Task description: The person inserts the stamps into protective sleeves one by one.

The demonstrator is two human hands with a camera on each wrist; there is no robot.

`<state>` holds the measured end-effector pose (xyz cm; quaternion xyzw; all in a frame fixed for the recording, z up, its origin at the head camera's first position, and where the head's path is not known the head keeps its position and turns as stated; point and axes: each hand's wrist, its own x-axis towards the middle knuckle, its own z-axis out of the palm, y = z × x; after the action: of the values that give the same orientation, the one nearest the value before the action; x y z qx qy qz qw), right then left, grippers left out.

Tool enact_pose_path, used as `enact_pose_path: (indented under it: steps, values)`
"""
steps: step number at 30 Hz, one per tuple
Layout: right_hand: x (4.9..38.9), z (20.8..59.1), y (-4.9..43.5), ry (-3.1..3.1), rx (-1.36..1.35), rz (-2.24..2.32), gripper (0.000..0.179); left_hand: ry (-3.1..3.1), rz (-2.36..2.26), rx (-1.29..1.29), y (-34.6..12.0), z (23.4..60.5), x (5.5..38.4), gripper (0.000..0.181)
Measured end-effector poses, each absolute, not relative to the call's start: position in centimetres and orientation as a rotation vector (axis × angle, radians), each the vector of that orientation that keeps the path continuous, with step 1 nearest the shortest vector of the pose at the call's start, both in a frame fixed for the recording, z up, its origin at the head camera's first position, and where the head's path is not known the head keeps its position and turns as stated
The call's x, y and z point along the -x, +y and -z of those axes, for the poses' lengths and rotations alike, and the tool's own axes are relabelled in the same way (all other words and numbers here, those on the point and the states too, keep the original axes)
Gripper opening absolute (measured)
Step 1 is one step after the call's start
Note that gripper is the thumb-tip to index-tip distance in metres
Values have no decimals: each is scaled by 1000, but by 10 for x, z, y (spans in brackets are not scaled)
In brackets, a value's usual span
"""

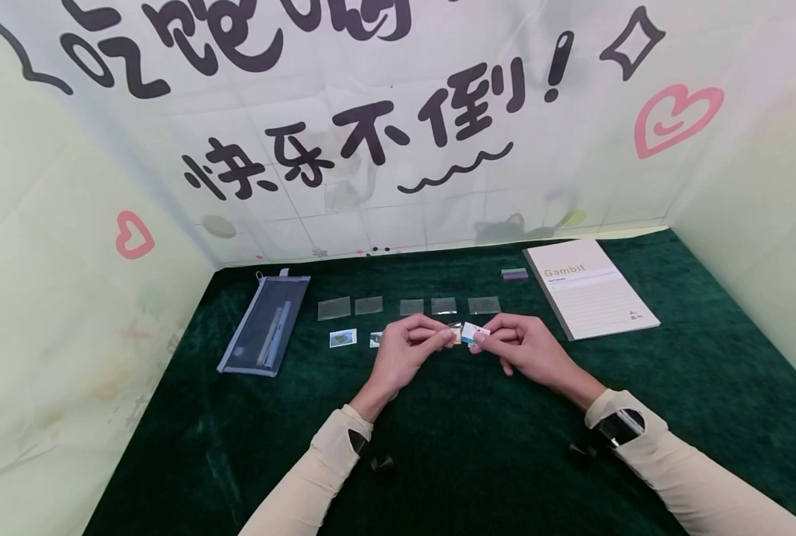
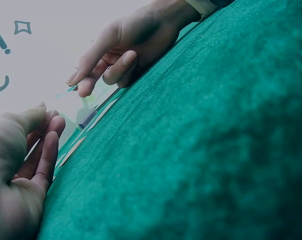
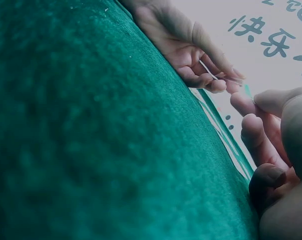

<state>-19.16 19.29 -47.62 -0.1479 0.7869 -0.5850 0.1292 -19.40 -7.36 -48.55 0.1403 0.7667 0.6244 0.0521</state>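
Both hands meet above the middle of the table, fingertips close together. My left hand (image 1: 404,348) pinches a small clear plastic sleeve (image 3: 234,79) between thumb and forefinger. Between thumb and fingers, my right hand (image 1: 528,346) holds a small white-and-blue card (image 1: 473,332), its edge right at the sleeve in the head view. The left wrist view also shows the right hand (image 2: 133,42) with its other fingers curled. Just left of the left hand lies a small picture card (image 1: 342,338), and another card (image 1: 374,339) is partly hidden by that hand.
Behind the hands, several clear sleeves (image 1: 333,308) lie in a row on the dark green cloth (image 1: 478,461). A zip pencil pouch (image 1: 263,324) with pens lies left. At right is a notebook (image 1: 592,290), near a small purple-grey block (image 1: 514,274). A printed sheet (image 1: 371,208) hangs behind.
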Motion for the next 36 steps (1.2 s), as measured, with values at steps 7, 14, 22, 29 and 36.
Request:
enact_pose_path:
  steps: [7,14,22,29,36]
  values:
    - [191,476,194,2293,435,1672,29,2306,-1906,-442,-73,486,195,25]
    - [192,477,194,2309,434,1652,28,2279,-1918,-445,-74,486,195,23]
    - [192,478,194,2309,443,1636,29,2282,-1907,-437,-75,486,195,23]
    - [193,478,193,2304,434,1616,31,2264,-1925,-456,-74,486,196,24]
    - [193,478,193,2291,452,1618,30,2266,-1925,-437,-75,487,196,24]
